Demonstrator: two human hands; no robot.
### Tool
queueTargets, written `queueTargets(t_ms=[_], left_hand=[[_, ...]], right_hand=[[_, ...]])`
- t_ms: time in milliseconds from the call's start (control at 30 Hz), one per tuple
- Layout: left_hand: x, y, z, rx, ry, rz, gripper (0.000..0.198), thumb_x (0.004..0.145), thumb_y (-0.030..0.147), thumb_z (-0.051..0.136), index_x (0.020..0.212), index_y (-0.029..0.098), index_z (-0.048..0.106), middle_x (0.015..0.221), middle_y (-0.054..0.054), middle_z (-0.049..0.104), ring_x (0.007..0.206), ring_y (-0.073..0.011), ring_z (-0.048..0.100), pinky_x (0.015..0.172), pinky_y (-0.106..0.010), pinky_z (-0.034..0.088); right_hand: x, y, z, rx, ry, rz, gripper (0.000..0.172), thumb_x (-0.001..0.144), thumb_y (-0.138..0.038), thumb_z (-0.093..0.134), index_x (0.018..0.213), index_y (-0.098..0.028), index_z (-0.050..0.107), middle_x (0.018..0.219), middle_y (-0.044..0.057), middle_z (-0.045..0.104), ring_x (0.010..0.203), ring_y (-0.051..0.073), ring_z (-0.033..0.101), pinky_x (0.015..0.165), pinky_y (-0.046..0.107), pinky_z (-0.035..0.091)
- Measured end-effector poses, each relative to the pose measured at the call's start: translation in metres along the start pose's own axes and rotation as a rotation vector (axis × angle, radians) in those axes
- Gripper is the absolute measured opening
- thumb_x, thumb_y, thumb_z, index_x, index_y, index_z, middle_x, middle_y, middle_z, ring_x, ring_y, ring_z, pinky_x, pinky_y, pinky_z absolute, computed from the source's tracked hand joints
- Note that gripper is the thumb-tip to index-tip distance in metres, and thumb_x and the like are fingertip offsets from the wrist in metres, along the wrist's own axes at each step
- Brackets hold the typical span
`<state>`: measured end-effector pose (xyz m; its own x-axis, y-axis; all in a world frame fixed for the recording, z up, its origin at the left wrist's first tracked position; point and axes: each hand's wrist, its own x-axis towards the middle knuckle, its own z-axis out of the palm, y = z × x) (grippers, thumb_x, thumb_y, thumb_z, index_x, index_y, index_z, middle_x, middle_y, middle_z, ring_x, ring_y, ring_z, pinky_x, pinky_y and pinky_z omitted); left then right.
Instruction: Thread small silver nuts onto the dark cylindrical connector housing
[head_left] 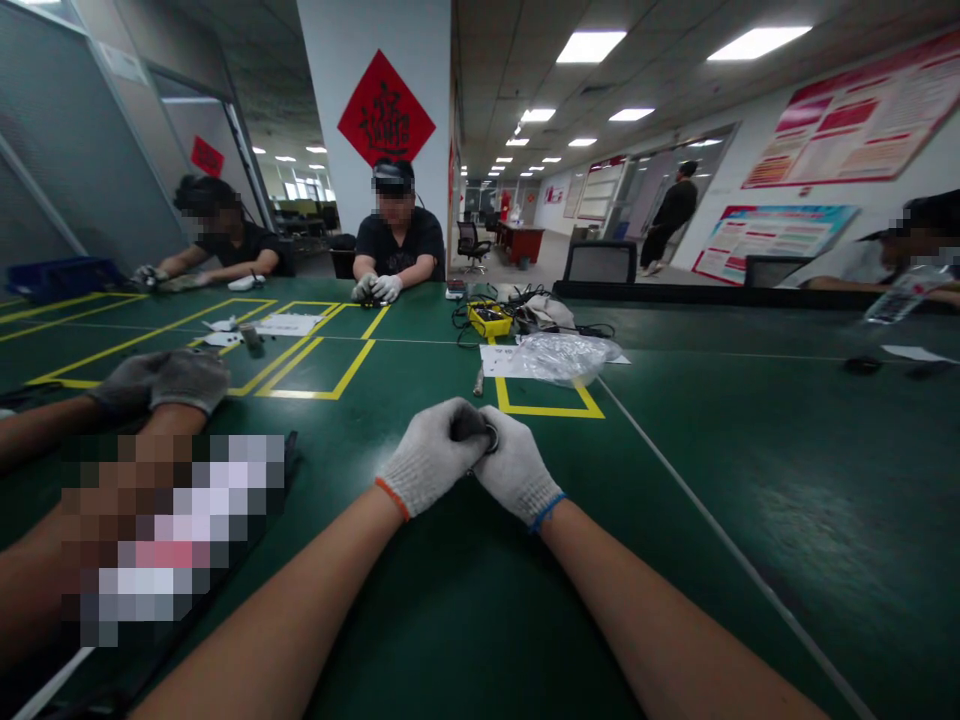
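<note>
My left hand (pixel 435 455), in a white knit glove with an orange cuff, is closed, its fingers meeting those of my right hand. My right hand (pixel 517 468), gloved in white with a blue cuff, is closed too. Between the fingertips of both shows a small dark part with a shiny metal ring (pixel 491 438); the gloves hide most of it, so its kind cannot be made out. Just beyond my hands, a small metal piece (pixel 478 381) lies on the green table (pixel 660 560). Past it are a white paper (pixel 495 361) and a clear plastic bag (pixel 568 357).
A yellow tray (pixel 490 320) stands among black cables behind the bag. At left, close to my arm, are a co-worker's grey-gloved hands (pixel 169 382). Several people sit around the table. A clear bottle (pixel 906 292) is at right, and yellow tape (pixel 551 411) marks rectangles.
</note>
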<state>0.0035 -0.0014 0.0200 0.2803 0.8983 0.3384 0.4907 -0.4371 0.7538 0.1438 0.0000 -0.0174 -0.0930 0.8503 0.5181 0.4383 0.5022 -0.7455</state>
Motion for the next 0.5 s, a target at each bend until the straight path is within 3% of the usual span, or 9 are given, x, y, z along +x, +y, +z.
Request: queueTargets(t_ms=[300,400,500], left_hand=[[0.000,-0.004,-0.001,-0.247,-0.002,-0.016,0.009,0.079,0.014,0.066,0.086,0.017,0.070,0.084,-0.003,0.074,0.079,-0.0169,0.068,0.075,-0.029,0.056],[0.003,-0.012,-0.002,-0.213,0.098,-0.005,0.012,0.081,0.014,0.062,0.088,0.017,0.072,0.087,-0.004,0.076,0.083,-0.0182,0.070,0.079,-0.031,0.058],[0.007,-0.026,-0.003,-0.041,0.227,-0.066,0.015,0.084,0.014,0.059,0.088,0.018,0.073,0.090,-0.005,0.078,0.087,-0.0203,0.071,0.084,-0.033,0.058]], right_hand=[[0.001,0.002,0.003,0.025,0.029,0.022,0.007,0.073,-0.019,0.058,0.070,-0.023,0.055,0.066,-0.002,0.061,0.062,0.015,0.055,0.056,0.026,0.040],[0.001,0.000,0.002,0.039,0.034,0.020,0.006,0.075,-0.018,0.059,0.072,-0.023,0.057,0.068,-0.001,0.063,0.064,0.016,0.058,0.057,0.027,0.044],[0.001,-0.001,0.001,0.024,0.056,0.011,0.005,0.074,-0.018,0.061,0.076,-0.023,0.061,0.074,0.001,0.067,0.070,0.018,0.062,0.065,0.029,0.050]])
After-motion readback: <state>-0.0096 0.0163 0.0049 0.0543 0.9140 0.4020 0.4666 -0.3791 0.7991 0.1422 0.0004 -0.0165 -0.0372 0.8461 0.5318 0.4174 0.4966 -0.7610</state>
